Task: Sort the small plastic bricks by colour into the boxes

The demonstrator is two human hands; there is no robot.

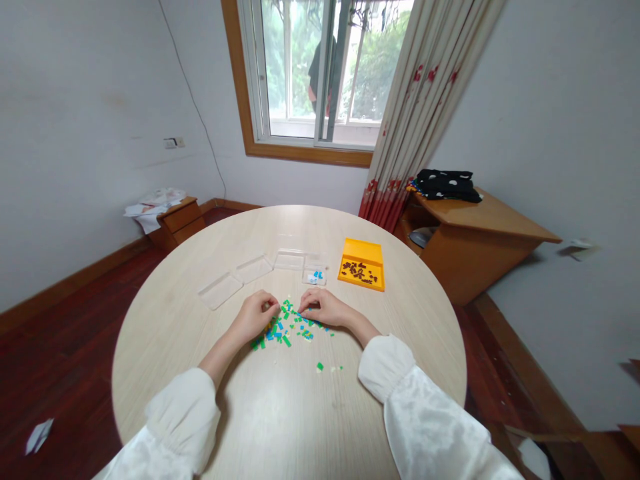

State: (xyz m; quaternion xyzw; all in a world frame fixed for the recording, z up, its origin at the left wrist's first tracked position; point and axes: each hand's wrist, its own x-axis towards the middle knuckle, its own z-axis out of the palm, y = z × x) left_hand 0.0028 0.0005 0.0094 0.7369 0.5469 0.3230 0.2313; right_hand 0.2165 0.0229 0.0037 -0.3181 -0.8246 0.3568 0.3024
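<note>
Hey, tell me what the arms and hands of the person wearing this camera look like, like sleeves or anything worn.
The left sleeve and right sleeve are white with a satiny sheen, each gathered into a puffed end on the forearm. Beyond them, the left hand and right hand are ungloved, with no watch or bracelet visible. Rings are too small to rule out.

A flowered curtain (425, 100) and wooden cabinets (450, 253) suggest a home.
</note>
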